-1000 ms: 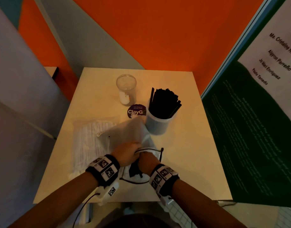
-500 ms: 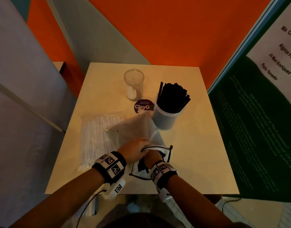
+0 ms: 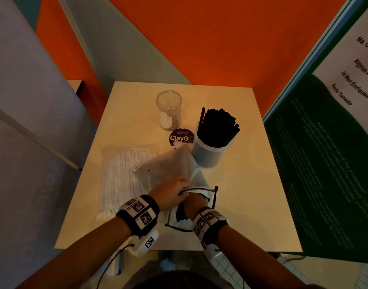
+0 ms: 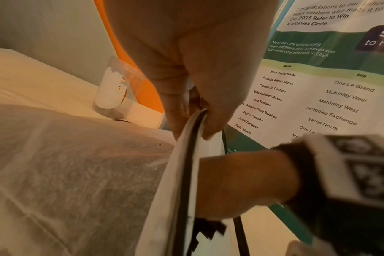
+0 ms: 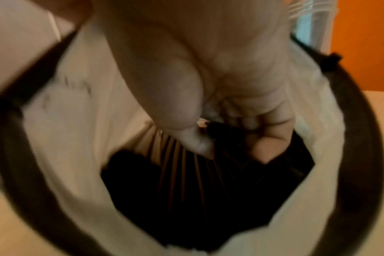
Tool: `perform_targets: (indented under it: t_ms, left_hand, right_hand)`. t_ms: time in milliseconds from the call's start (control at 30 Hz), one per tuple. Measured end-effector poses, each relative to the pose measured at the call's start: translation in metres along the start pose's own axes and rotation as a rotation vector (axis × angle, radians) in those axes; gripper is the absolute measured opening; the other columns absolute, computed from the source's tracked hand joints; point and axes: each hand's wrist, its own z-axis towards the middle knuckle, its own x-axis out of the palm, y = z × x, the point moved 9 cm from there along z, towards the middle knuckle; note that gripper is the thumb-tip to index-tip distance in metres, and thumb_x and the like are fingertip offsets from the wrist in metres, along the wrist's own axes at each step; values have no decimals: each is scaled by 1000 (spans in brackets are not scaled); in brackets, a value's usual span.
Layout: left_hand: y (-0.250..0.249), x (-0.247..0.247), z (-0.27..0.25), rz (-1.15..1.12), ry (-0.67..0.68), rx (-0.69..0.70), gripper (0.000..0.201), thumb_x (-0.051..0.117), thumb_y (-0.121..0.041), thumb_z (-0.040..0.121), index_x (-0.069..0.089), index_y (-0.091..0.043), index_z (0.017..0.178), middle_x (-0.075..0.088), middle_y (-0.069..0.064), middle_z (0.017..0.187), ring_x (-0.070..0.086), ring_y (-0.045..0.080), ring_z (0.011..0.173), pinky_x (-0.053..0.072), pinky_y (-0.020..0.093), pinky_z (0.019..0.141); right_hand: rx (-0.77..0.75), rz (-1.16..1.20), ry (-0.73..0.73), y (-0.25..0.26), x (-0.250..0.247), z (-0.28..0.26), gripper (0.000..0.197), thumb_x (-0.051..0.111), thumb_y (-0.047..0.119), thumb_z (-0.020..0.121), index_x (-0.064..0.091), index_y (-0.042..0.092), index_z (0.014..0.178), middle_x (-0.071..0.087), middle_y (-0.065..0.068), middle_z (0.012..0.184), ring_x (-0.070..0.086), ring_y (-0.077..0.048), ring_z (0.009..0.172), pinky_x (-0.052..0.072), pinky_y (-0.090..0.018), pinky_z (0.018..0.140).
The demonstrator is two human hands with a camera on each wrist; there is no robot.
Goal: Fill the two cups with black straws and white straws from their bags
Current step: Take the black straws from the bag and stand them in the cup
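Observation:
A white zip bag (image 3: 174, 163) lies at the table's near middle with its black-edged mouth toward me. My left hand (image 3: 172, 192) pinches the bag's upper rim (image 4: 186, 155) and holds it up. My right hand (image 3: 194, 202) is inside the mouth, where its thumb and fingers (image 5: 226, 131) grip the ends of black straws (image 5: 197, 181). An opaque cup (image 3: 208, 153) full of black straws (image 3: 217, 128) stands just behind the bag. A clear cup (image 3: 169, 107) stands empty further back. A clear bag of white straws (image 3: 122, 178) lies to the left.
A round purple sticker (image 3: 181, 137) lies flat between the two cups. The small table (image 3: 251, 195) is boxed in by an orange wall behind, a grey panel on the left and a green poster board (image 3: 324, 163) on the right.
Both hands stay at the bag's mouth, the right one still inside. Only the head view has shifted a little.

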Motion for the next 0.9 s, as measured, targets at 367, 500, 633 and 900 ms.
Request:
perform_targets:
  t_ms: [367,500,633,900]
  left_hand:
    - [-32,14,27,327,17,202,64,61,-49,84,39,-24,139,42,-3,136,32,14,127,20,27,106]
    - [-58,18,47,305,37,245,79,66,-62,75,34,-31,141,46,-9,132,38,10,123,22,21,97]
    - [-75,18,62,-14,138,195,56,66,-51,81,39,-42,129,61,-10,114,57,6,100,45,26,86]
    - [-69,-36,77,-32,-164,249,13,50,-34,93,63,-36,97,61,-9,78,56,6,74,44,18,76]
  right_hand:
    - [-180,-174,269,-55,-99,-98,37,41,-1,91,39,8,56,39,-3,57,34,-12,49,28,-19,47]
    - [-170,-290,263,-82,-141,-119,15,47,4,89,54,4,76,50,-8,63,37,-13,52,33,-24,53]
    - [-238,-191,269,-93,-176,-135,20,51,13,92,64,3,104,68,-11,91,49,-11,61,38,-19,53]
    - [-456,616,-327,-106,-272,-141,61,32,57,83,65,15,112,67,-2,111,62,-13,100,47,-31,93]
